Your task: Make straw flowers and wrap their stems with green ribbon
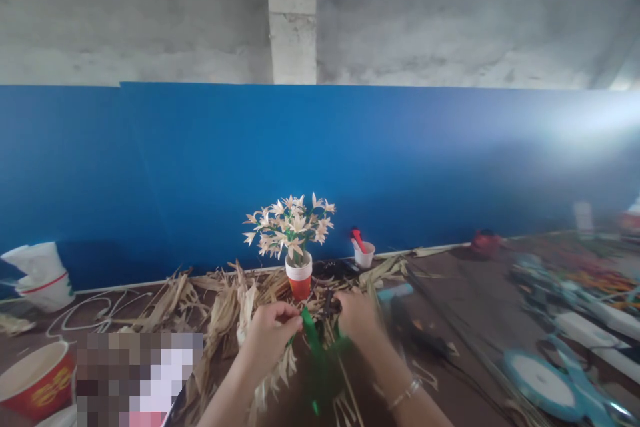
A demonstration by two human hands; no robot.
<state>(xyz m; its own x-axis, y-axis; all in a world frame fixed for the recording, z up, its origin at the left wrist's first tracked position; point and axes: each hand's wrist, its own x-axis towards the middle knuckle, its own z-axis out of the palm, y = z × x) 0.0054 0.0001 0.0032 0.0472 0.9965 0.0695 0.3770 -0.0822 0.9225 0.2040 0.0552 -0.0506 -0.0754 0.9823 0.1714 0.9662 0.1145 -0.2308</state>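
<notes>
My left hand point(273, 334) pinches the upper end of a shiny green strip point(311, 330), which looks like tape or ribbon and hangs down toward me, blurred at its lower part. Close by on the right, my right hand point(359, 317) has its fingers curled beside a small dark object point(329, 306); whether it grips that object cannot be made out. Just beyond both hands stands an orange and white paper cup point(300, 280) with a bunch of pale, star-shaped flowers point(293, 227) on green stems. Dry husks point(220, 314) lie around the cup and under the hands.
A white cup point(364, 255) with a red-handled tool stands by the blue partition point(225, 160). At left are stacked white cups point(47, 284), a white cable point(105, 310) and a red paper bucket point(37, 380). Light-blue tape rolls point(543, 384) and power strips point(600, 347) lie at right.
</notes>
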